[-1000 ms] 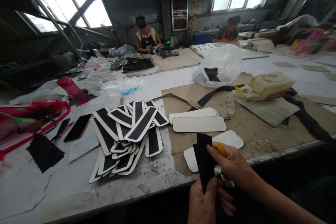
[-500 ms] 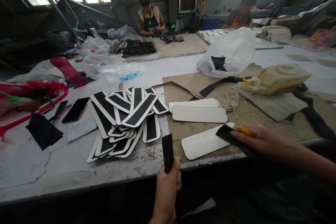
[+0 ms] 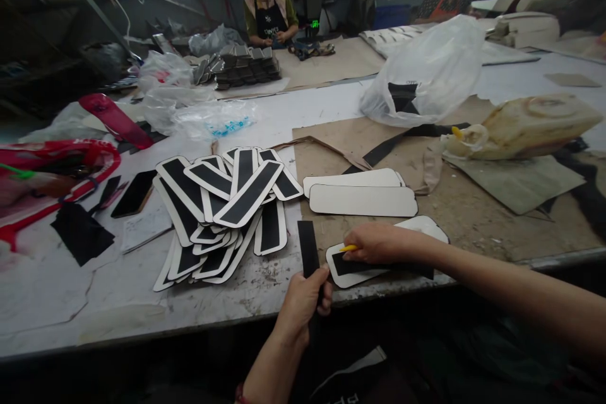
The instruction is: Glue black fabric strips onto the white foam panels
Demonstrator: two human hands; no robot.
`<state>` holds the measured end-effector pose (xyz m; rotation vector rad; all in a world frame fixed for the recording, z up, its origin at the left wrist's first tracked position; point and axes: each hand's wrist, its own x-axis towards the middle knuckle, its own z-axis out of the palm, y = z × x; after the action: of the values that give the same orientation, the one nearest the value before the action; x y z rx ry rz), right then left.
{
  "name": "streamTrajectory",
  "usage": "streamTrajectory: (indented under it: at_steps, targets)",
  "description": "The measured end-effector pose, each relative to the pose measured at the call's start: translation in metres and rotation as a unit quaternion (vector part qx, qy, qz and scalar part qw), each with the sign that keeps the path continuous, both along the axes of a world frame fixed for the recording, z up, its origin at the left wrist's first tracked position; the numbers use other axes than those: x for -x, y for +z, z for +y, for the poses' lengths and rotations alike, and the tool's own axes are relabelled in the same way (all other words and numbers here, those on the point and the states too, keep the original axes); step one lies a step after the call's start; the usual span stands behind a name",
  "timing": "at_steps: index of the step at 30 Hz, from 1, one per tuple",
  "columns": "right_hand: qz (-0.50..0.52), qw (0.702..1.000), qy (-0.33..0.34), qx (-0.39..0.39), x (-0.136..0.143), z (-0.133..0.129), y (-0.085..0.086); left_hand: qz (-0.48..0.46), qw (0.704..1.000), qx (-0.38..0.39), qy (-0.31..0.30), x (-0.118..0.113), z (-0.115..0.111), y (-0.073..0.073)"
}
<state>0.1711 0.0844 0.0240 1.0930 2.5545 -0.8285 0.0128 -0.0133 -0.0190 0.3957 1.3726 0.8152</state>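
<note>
My left hand (image 3: 303,300) is closed around a bundle of narrow black strips (image 3: 308,246), which sticks up at the table's front edge. Just right of it lies a white panel (image 3: 428,227) with rounded corners and a dark outline. A black strip (image 3: 348,268) rests lengthwise over that panel. Above it, my right hand (image 3: 372,243) presses down, its fingers closed on a yellow tool (image 3: 349,248) whose kind I cannot make out. The hand and forearm hide part of strip and panel. Two or more bare white panels (image 3: 362,201) lie behind.
A loose pile of white panels with black strips (image 3: 249,196) is left of centre. Beyond stand a clear plastic bag (image 3: 435,69) and a yellowed plastic bottle (image 3: 534,123). A phone (image 3: 134,194) lies at left. Two people work across the table.
My right hand has moved left with the black strip, which now lies on the white panel. My left hand still holds its strips, slightly further right. The view has tipped down a little.
</note>
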Motion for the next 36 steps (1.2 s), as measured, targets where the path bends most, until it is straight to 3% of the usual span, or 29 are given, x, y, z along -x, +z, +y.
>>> streamTrajectory:
  at_steps: [13, 17, 20, 23, 27, 30, 36]
  targets:
    - [-0.04, 0.997, 0.04, -0.047, 0.007, 0.003, -0.013, 0.057, 0.998, -0.017, 0.001, -0.014, 0.01, -0.002]
    - [-0.054, 0.997, 0.033, -0.047, 0.004, 0.003, -0.009, 0.094, 0.995, -0.017, 0.01, -0.018, 0.011, -0.004]
    - [-0.074, 0.996, 0.009, -0.052, -0.023, 0.003, 0.004, 0.107, 0.994, -0.019, 0.011, -0.017, 0.01, -0.006]
    - [-0.103, 0.992, -0.067, -0.036, -0.071, 0.004, 0.017, 0.106, 0.994, -0.021, 0.007, -0.016, 0.009, -0.008]
    - [-0.071, 0.984, -0.165, -0.018, -0.125, 0.003, 0.014, 0.104, 0.994, -0.031, -0.006, -0.016, 0.008, -0.008]
    - [-0.075, 0.976, -0.203, -0.035, -0.137, 0.002, -0.001, 0.109, 0.993, -0.036, -0.017, -0.016, 0.008, -0.007]
    - [-0.113, 0.963, -0.228, -0.084, -0.129, 0.009, -0.02, 0.144, 0.989, -0.022, -0.017, -0.016, 0.008, -0.016]
